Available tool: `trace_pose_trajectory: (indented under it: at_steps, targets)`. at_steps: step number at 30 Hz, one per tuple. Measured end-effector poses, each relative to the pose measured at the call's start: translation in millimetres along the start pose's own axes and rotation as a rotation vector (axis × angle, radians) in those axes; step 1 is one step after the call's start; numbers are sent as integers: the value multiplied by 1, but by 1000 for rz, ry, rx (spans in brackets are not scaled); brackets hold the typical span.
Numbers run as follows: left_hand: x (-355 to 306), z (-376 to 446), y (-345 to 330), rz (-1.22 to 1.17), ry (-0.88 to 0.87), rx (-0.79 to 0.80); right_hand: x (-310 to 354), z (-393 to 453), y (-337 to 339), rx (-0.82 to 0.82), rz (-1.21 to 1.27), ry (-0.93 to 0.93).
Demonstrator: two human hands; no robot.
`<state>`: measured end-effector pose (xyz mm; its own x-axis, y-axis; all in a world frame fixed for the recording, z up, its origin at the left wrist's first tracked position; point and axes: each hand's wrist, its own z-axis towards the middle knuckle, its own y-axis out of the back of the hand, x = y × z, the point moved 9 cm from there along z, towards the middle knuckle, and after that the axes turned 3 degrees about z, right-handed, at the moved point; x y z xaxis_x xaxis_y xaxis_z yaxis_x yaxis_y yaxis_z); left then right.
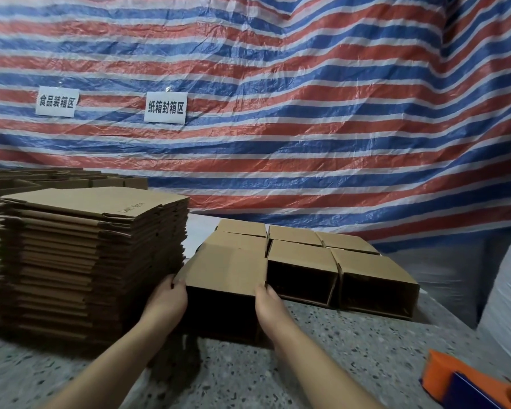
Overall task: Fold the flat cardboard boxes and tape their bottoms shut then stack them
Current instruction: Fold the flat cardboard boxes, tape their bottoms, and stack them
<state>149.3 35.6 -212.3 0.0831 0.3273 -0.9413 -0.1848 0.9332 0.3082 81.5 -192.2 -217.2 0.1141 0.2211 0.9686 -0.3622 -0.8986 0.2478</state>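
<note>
On a speckled stone surface (351,343) before a red, white and blue striped tarpaulin (278,69), a person sets a folded cardboard box (227,270) into place at the left end of a row of finished boxes (337,261), all lying on their sides with open mouths toward the camera. At least five other boxes appear already folded and grouped in two ranks, touching one another; whether their bottoms are taped cannot be seen from this angle. A tall stack of flat cardboard blanks (92,261) stands just beside the held box on the left, suggesting most of the job remains. More cardboard (56,178) lies behind that stack. An orange and blue tape dispenser (466,382) rests at the lower right, well apart from both hands. The left hand (167,299) grips the box's left edge, fingers curled round it out of sight; the right hand (267,302) holds the right edge, thumb on the rim, fingers hidden behind the wall
</note>
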Motion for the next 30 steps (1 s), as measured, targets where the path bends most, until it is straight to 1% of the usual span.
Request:
trace_pose_trajectory:
  at_steps: [6, 12, 15, 18, 20, 21, 22, 25, 27, 28, 29, 30]
  targets:
    - [3, 2, 5, 14, 33, -20, 3, -2, -4, -4, -56, -12]
    - [-1, 6, 1, 48, 4, -3, 8, 5, -4, -9, -77, -2]
    - [-3, 6, 1, 75, 17, 7, 10, 7, -5, 1, -75, -3]
    - [-12, -2, 7, 128, -3, -19, 10, 5, -5, 5, -63, -16]
    - [-30, -17, 15, 154, -107, -75, 12, 0, -2, -3, -57, -30]
    - [-43, -29, 18, 166, -189, -104, 14, -2, 1, -11, -54, -28]
    - [-60, -42, 21, 192, -299, -125, 18, -5, 5, -23, -53, -16]
    - [-127, -86, 32, 367, -730, -190, 37, -14, 24, -81, -94, 46]
    - [-172, -102, 55, 471, -956, -305, 52, -22, 40, -115, -134, 83]
    - [-192, -104, 69, 528, -1007, -370, 59, -26, 47, -124, -156, 97]
    - [-209, -100, 84, 597, -1005, -419, 67, -30, 53, -130, -178, 112]
    - [-221, -91, 96, 681, -958, -432, 74, -34, 60, -135, -201, 130]
